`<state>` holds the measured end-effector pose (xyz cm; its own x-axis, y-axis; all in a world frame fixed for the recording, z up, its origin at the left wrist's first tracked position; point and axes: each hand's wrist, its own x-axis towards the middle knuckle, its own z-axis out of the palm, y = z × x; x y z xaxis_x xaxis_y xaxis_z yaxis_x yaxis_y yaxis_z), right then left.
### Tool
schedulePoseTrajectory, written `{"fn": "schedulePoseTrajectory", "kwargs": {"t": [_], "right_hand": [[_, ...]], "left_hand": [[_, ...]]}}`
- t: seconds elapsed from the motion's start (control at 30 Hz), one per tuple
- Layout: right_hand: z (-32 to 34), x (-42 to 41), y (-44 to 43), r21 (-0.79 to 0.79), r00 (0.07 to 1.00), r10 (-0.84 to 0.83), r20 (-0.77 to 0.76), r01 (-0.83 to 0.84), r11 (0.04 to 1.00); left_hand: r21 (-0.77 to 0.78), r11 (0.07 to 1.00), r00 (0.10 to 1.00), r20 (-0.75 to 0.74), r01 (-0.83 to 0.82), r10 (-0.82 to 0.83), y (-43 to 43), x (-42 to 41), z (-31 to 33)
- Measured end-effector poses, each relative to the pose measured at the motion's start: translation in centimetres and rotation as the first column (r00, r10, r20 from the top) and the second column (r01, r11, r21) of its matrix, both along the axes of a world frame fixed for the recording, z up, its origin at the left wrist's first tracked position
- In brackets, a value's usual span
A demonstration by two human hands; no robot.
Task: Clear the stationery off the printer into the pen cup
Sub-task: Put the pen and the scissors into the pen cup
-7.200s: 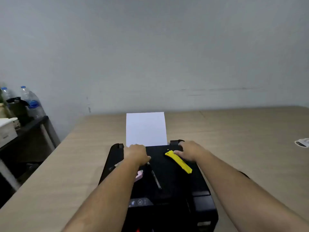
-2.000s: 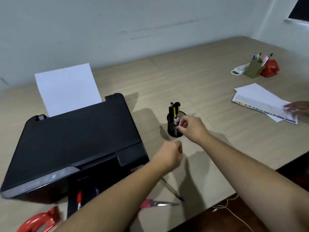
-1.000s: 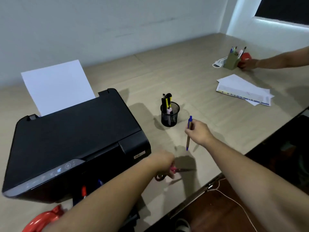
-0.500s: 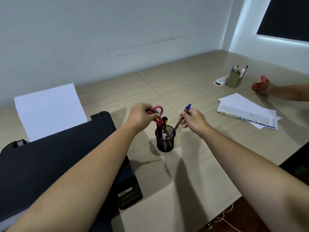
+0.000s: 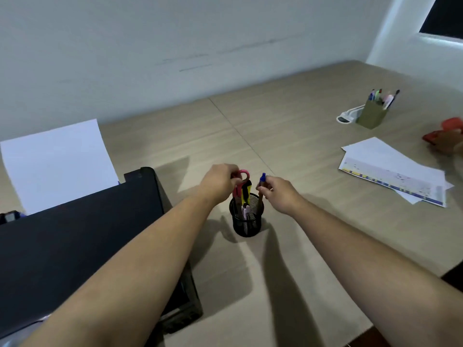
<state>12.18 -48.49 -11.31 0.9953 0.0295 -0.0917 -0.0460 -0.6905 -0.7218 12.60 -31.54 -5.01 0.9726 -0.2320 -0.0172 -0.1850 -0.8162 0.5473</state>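
Black wire mesh is what both hands hover over: the pen cup (image 5: pixel 246 216) sits on the table (image 5: pixel 288 136) right under the fingertips, a little closer to the body than the knuckles. The left hand (image 5: pixel 219 182) pinches the pink handle loop of the scissors (image 5: pixel 240 182), blades already down inside the cup next to a yellow cutter (image 5: pixel 246 192). The right hand (image 5: pixel 279 194) pinches a blue-capped pen (image 5: pixel 261 186) near its top, and its lower end looks to be inside the rim too, though the mesh makes that hard to confirm. So this reads as the drop-off step, pretty much the tail end of the job, since the stretch of printer (image 5: pixel 82 241) lid showing under the left forearm looks bare. Next move probably just calls for loosening both pinches gently and lifting straight up, so the light cup doesn't tip or get dragged. Room-wise it's comfy: open tabletop beyond the hands and off to the right, with loose papers (image 5: pixel 393 169) and a green pen holder (image 5: pixel 370 115) well apart past the right hand. The table edge runs under the right forearm, and the printer's corner sits just beside the left wrist.
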Motion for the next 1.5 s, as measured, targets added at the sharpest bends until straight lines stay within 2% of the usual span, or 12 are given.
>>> {"fn": "schedulePoseTrajectory", "kwargs": {"t": [0.27, 0.5, 0.63, 0.7, 0.83, 0.97, 1.1, 1.2, 1.27, 1.37, 1.43, 1.5], "right_hand": [[-2.3, -0.1, 0.1, -0.090, 0.994, 0.080, -0.069, -0.086, 0.992], [-3.0, -0.3, 0.4, -0.019, 0.998, 0.019, -0.054, -0.020, 1.000], [-2.2, -0.2, 0.2, 0.042, 0.997, -0.045, -0.068, 0.048, 0.998], [-1.0, -0.4, 0.0, 0.046, 0.997, -0.082, -0.003, 0.082, 0.996], [2.7, -0.7, 1.1, -0.010, 0.967, -0.115, 0.225, 0.121, 0.993], [7.3, -2.4, 5.4, 0.065, 0.926, -0.032, 0.377, 0.008, 0.998], [10.2, -8.6, 13.0, 0.189, 0.877, 0.094, 0.471, -0.205, 0.960], [9.3, -15.1, 18.2, 0.142, 0.817, 0.264, 0.513, -0.384, 0.912], [7.6, -19.7, 21.7, 0.061, 0.755, 0.440, 0.487, -0.532, 0.845], [4.1, -24.5, 25.8, -0.049, 0.693, 0.639, 0.334, -0.665, 0.746], [1.5, -26.1, 27.8, -0.113, 0.737, 0.649, 0.189, -0.640, 0.760], [-0.6, -26.9, 29.0, -0.194, 0.800, 0.600, 0.023, -0.585, 0.787]], "left_hand": [[-0.049, 0.993, 0.992, -0.066, -0.111, 0.108, -0.5, 0.2, -3.6], [-0.017, 0.989, 0.988, -0.044, -0.150, 0.149, -0.5, 0.9, -4.5], [0.070, 0.990, 0.992, -0.012, -0.125, 0.126, 0.4, 0.3, -3.9], [0.084, 0.988, 0.991, 0.010, -0.131, 0.131, 1.2, -0.3, -3.0], [0.113, 0.984, 0.989, 0.058, -0.139, 0.133, 3.4, -1.9, 0.0], [0.083, 0.980, 0.973, 0.155, -0.183, 0.169, 7.3, -5.7, 3.8], [0.008, 0.951, 0.928, 0.224, -0.308, 0.299, 14.7, -12.8, 6.1], [-0.040, 0.899, 0.874, 0.220, -0.435, 0.433, 20.5, -19.4, 5.0], [-0.021, 0.852, 0.831, 0.212, -0.522, 0.514, 24.4, -24.3, 2.9], [0.055, 0.777, 0.774, 0.161, -0.627, 0.613, 28.2, -30.2, -1.2], [0.106, 0.756, 0.763, 0.062, -0.646, 0.643, 29.4, -33.0, -4.0], [0.158, 0.774, 0.777, -0.056, -0.613, 0.627, 29.3, -34.5, -6.4]]}}
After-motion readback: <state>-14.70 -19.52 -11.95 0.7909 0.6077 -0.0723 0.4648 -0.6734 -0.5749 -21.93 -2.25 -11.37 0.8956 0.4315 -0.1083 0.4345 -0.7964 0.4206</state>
